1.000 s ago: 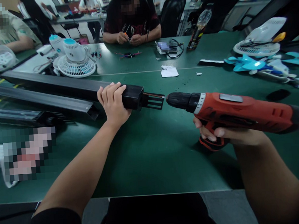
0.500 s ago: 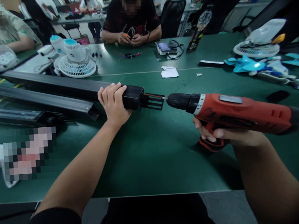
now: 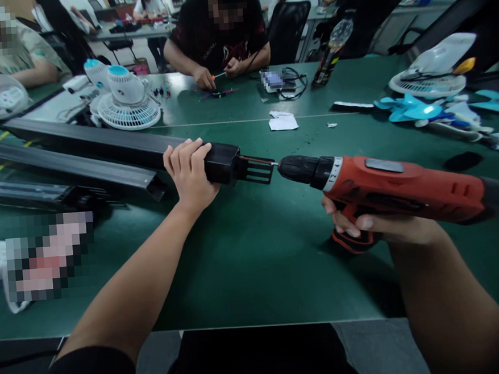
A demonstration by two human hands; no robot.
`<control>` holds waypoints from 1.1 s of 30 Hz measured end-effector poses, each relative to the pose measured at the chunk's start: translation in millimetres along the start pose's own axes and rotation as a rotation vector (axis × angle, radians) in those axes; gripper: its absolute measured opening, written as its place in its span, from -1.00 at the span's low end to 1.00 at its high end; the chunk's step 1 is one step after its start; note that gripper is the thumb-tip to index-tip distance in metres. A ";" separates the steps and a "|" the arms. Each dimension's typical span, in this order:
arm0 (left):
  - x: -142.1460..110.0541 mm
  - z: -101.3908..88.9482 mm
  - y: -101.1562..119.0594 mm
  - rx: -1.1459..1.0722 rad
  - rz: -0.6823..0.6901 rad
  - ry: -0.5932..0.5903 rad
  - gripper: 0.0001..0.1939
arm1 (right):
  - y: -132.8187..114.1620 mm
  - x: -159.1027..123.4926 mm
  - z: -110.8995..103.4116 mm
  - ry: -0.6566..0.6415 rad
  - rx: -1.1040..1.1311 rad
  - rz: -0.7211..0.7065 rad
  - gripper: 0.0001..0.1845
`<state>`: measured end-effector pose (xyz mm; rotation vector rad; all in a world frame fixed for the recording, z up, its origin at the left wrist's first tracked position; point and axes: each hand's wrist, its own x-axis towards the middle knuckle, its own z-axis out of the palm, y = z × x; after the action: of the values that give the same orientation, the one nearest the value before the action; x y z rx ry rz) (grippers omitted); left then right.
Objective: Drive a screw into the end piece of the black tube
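Note:
My left hand (image 3: pixel 192 171) is closed over the near end of a long black metal profile (image 3: pixel 113 140), holding it against the green table. From that end sticks out a black slotted bracket (image 3: pixel 257 170). My right hand (image 3: pixel 363 224) wraps the grip of a red and black cordless drill (image 3: pixel 407 184), which lies level and points left. The drill's thin bit (image 3: pixel 275 164) reaches the bracket's right edge along its upper side; whether it goes further in toward the profile's end is hard to make out.
More black profiles (image 3: pixel 73 168) lie at left. White fan parts (image 3: pixel 128 107) stand behind them; blue fan blades (image 3: pixel 415 107) lie at right. A paper scrap (image 3: pixel 283 120) and a bottle (image 3: pixel 333 50) are further back. Across the table a co-worker (image 3: pixel 217 35) handles an orange-handled tool (image 3: pixel 213 78).
My hands, the profile and the drill stay practically where they were. The co-worker opposite has moved their hands apart, one lowered to the table, and the orange-handled tool shows more.

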<state>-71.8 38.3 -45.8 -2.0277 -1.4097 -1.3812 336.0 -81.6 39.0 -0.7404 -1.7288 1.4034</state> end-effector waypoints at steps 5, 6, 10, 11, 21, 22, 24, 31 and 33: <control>-0.5 0.9 -2.5 -0.025 -0.003 -0.016 -0.39 | -2.6 -1.0 -0.1 -0.016 -0.015 0.027 -0.59; -0.7 1.4 -3.3 -0.017 0.013 -0.004 -0.39 | -2.9 -1.3 -0.3 -0.015 -0.020 0.024 -0.58; -1.4 3.0 -4.3 0.005 0.060 0.039 -0.41 | -3.0 -2.2 -0.7 0.002 -0.061 0.015 -0.56; -1.5 3.1 -3.8 0.010 0.047 0.034 -0.42 | -2.8 -2.0 -0.3 0.006 -0.062 0.015 -0.57; -0.1 0.5 1.9 0.032 0.012 0.029 -0.42 | -0.1 -1.2 -0.9 -0.003 -0.040 0.018 -0.57; 0.3 0.2 2.2 0.037 0.004 0.025 -0.42 | -0.4 -2.2 -1.4 -0.001 -0.048 0.017 -0.58; 1.1 -0.4 2.9 0.033 -0.007 0.024 -0.42 | -1.0 -4.0 -2.0 0.000 -0.050 0.015 -0.61; 3.7 -3.7 6.9 -0.015 -0.066 -0.038 -0.45 | -3.9 -2.6 0.3 -0.040 -0.016 0.031 -0.63; 3.4 -3.8 7.2 0.011 -0.060 -0.027 -0.45 | -4.9 0.0 2.2 -0.057 0.023 0.030 -0.65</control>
<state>-67.5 34.2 -39.2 -2.0199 -1.4972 -1.3727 334.3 -83.9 43.6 -0.7226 -1.7487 1.4753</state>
